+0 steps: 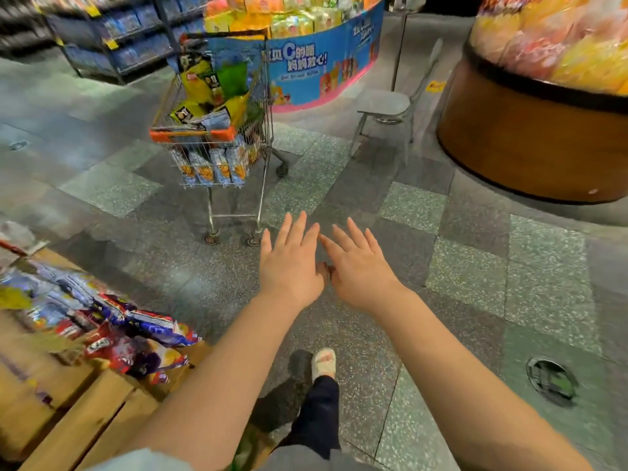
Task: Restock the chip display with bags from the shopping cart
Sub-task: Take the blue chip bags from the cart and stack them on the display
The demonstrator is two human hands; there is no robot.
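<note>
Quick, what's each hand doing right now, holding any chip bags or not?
Left hand: open, fingers straight, holding nothing.
Right hand: open, fingers spread, holding nothing.

The round display's blue banner (326, 62) seemingly reads "C" and "妈妈放心!".

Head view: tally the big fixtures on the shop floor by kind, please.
Shopping cart: 1
Round displays, blue and brown: 2
Chair: 1
Wooden chip display: 1
Shelving rack: 1
Total: 6
</note>
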